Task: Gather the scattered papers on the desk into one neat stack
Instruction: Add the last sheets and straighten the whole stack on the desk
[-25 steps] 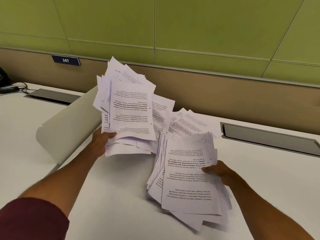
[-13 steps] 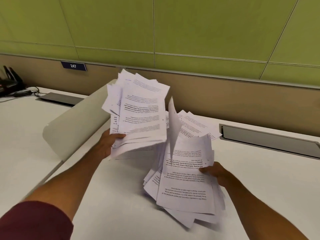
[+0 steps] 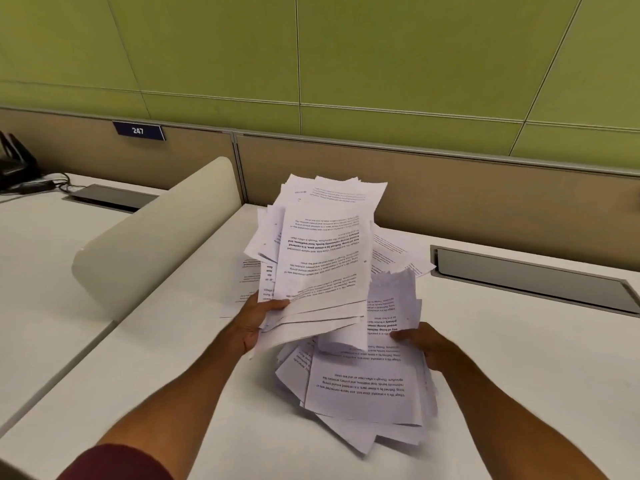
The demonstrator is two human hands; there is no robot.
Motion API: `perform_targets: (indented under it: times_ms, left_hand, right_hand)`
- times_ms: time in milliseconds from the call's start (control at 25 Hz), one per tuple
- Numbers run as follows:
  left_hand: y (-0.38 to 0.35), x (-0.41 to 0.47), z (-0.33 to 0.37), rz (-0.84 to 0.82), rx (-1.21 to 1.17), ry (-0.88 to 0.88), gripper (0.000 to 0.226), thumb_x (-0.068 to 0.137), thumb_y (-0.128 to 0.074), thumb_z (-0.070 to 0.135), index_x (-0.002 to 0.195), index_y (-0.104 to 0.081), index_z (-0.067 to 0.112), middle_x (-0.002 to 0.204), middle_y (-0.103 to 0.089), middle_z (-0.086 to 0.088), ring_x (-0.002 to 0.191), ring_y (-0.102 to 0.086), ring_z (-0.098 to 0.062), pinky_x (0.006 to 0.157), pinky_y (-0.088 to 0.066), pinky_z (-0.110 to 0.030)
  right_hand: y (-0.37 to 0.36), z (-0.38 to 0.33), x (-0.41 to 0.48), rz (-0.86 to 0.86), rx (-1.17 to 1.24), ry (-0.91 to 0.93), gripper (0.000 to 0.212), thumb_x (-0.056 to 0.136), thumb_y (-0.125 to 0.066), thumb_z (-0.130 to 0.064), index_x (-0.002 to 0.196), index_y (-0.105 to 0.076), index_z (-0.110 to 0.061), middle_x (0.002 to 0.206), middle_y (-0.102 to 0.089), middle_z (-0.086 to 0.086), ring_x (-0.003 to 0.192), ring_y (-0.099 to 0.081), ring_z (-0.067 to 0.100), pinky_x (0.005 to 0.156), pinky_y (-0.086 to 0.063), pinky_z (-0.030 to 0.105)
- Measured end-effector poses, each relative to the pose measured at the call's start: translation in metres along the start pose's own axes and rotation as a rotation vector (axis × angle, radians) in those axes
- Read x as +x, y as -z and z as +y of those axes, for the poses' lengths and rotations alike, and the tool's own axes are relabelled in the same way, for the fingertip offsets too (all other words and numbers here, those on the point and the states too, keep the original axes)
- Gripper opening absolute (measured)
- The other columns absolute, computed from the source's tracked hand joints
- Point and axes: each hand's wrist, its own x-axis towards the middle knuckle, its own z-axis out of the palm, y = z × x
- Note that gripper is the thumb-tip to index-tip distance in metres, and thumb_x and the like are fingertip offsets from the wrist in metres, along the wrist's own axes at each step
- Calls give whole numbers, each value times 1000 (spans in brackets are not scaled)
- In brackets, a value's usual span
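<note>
The left hand pinched a raised, ragged sheaf of white printed papers above the white table, the right hand gripping a looser heap just beside it, apparently mid-merge, with squaring edges likely next.

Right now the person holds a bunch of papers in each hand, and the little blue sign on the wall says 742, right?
Almost. The head view shows the blue sign reads 247, not 742. The rest is right: the left hand holds one bunch of papers and the right hand holds another bunch.
</note>
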Motion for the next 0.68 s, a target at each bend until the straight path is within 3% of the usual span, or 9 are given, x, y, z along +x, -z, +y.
perform_targets:
  times_ms: [160,240,440,480,600,680]
  left_hand:
    - [-22,8,11,-54,-60,-34,53,87,-52,-13,139,-45,-3,137,-52,-19,119,-56,-33,108,-41,-45]
    - [-31,13,21,-61,-55,-35,52,87,-52,-14,137,-46,-4,136,-53,-19,114,-57,-32,103,-45,-39]
    - [-52,12,19,-109,133,-25,56,80,-63,-14,132,-53,4,130,-59,-12,101,-62,-18,76,-54,-14]
    - [-56,11,16,-117,162,-11,55,79,-65,-13,130,-54,6,129,-60,-11,99,-62,-16,74,-54,-13]
    - [-67,10,10,-144,195,6,55,79,-68,-10,127,-56,13,127,-61,-8,97,-62,-12,73,-52,-13]
    - [-70,13,10,-144,183,9,55,78,-68,-9,128,-56,11,129,-61,-9,101,-62,-16,78,-52,-18]
  right_hand:
    - [0,2,0,-26,-20,32,30,83,-70,0,112,-64,-5,105,-73,16,93,-71,37,71,-61,44]
    - [1,2,1,-27,-30,32,30,83,-70,-1,112,-64,-6,110,-71,18,96,-70,39,76,-60,47]
    - [1,4,5,40,-51,14,23,86,-68,0,109,-64,1,88,-76,12,70,-72,24,56,-58,30]
    - [2,4,6,61,-73,13,24,89,-65,-2,113,-63,4,95,-74,15,76,-71,26,61,-58,31]
    - [2,5,9,86,-89,28,34,96,-58,-7,126,-58,9,124,-63,26,112,-61,42,97,-51,46]
    - [4,6,10,84,-81,31,37,97,-58,-11,129,-56,8,129,-60,26,121,-56,43,107,-44,51]
